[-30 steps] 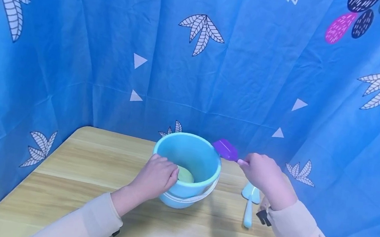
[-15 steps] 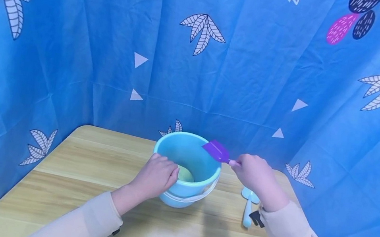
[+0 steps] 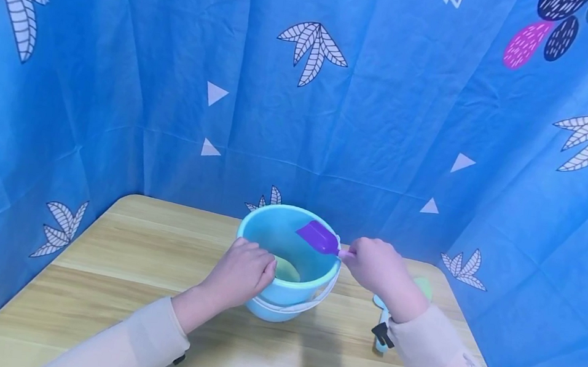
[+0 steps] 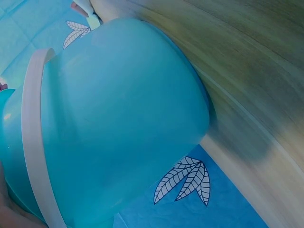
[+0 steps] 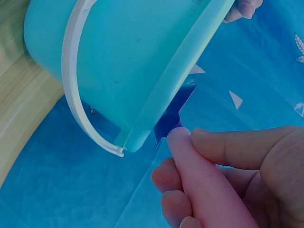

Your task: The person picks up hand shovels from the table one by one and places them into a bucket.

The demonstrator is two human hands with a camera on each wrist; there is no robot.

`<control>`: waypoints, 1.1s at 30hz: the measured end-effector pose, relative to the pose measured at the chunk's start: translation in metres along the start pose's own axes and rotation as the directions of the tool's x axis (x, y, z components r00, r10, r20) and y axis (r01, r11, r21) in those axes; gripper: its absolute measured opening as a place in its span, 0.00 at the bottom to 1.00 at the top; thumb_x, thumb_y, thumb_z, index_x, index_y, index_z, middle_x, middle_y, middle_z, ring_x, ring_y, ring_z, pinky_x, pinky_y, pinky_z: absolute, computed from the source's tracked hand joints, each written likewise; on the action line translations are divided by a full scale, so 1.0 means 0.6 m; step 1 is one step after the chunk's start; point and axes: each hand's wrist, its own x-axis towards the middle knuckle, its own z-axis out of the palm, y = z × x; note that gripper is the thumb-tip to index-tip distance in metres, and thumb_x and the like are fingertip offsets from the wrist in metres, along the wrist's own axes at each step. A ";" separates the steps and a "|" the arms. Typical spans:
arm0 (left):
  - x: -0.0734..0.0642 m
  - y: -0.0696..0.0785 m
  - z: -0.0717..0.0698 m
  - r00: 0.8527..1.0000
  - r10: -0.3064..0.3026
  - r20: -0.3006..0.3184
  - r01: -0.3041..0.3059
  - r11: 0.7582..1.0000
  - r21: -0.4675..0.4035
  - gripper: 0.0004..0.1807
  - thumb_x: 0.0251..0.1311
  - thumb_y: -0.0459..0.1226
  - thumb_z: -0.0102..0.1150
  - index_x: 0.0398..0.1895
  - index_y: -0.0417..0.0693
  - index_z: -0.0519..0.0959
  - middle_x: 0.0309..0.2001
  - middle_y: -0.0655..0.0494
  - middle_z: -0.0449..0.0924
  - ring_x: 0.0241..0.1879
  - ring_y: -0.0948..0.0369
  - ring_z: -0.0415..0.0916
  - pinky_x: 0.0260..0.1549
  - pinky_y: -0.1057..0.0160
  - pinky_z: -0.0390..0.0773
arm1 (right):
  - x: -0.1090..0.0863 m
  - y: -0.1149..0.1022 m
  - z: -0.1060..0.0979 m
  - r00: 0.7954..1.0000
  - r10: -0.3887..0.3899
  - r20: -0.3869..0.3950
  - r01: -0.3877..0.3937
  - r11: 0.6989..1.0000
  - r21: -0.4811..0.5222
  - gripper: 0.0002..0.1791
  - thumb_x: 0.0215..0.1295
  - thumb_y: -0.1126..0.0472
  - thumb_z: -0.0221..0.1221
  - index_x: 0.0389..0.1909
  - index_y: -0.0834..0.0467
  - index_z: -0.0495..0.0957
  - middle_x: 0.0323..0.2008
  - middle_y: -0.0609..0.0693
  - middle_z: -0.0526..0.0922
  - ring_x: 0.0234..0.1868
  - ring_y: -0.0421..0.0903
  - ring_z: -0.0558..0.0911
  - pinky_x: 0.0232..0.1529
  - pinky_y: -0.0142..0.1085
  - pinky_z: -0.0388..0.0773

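A light blue toy bucket stands upright on the table, its white handle hanging down the near side. My left hand grips the rim at the near left. With my right hand I hold a toy shovel by its pink handle. The shovel's purple blade extends over the right rim into the bucket's mouth. Pale green shows low inside the bucket; what it is I cannot tell. In the left wrist view the bucket wall fills most of the picture.
Right of the bucket, a light blue shovel lies on the wooden table, partly hidden by my right wrist. Behind that wrist a green piece shows. A patterned blue cloth hangs around the back and sides.
My right hand has moved left with the shovel, bringing the purple blade from beside the right rim to over the bucket's mouth. The left hand and the bucket have stayed put.
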 end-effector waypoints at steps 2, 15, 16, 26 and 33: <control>-0.001 -0.001 0.001 1.000 0.004 -0.005 -0.004 1.000 0.004 0.16 0.70 0.41 0.47 0.21 0.58 0.72 0.18 0.69 0.63 0.25 0.64 0.61 0.36 0.60 0.64 | 0.003 -0.004 0.003 1.000 0.004 0.010 -0.004 1.000 -0.005 0.25 0.71 0.49 0.59 0.15 0.52 0.64 0.15 0.45 0.59 0.18 0.44 0.62 0.25 0.38 0.63; 0.000 0.002 0.000 1.000 -0.003 -0.008 0.003 1.000 0.010 0.15 0.69 0.40 0.50 0.20 0.58 0.72 0.18 0.68 0.64 0.25 0.64 0.61 0.36 0.60 0.64 | 0.010 -0.027 0.013 1.000 0.015 0.027 -0.015 1.000 0.005 0.14 0.70 0.51 0.61 0.29 0.56 0.81 0.18 0.48 0.73 0.22 0.46 0.72 0.26 0.38 0.70; 0.000 0.002 0.000 1.000 -0.005 -0.003 0.005 1.000 0.013 0.16 0.69 0.41 0.49 0.20 0.58 0.72 0.18 0.68 0.65 0.25 0.64 0.61 0.36 0.60 0.64 | 0.011 -0.029 0.013 0.999 0.015 0.028 -0.015 1.000 0.005 0.14 0.70 0.50 0.61 0.28 0.55 0.80 0.18 0.48 0.72 0.21 0.46 0.72 0.26 0.38 0.70; -0.003 0.001 0.001 1.000 -0.003 -0.007 0.003 1.000 0.017 0.16 0.70 0.42 0.46 0.21 0.58 0.73 0.19 0.68 0.68 0.25 0.64 0.62 0.37 0.60 0.65 | 0.025 -0.050 0.017 0.999 0.004 0.046 -0.001 0.999 -0.048 0.19 0.70 0.51 0.61 0.20 0.53 0.75 0.16 0.47 0.68 0.21 0.46 0.71 0.24 0.38 0.68; -0.003 0.001 0.000 1.000 -0.003 -0.006 0.003 1.000 0.012 0.16 0.70 0.42 0.46 0.21 0.58 0.73 0.20 0.68 0.68 0.26 0.64 0.62 0.37 0.60 0.65 | 0.031 -0.058 0.018 0.998 0.008 0.055 -0.005 0.998 -0.056 0.19 0.70 0.50 0.61 0.20 0.53 0.75 0.17 0.47 0.68 0.23 0.46 0.72 0.26 0.39 0.69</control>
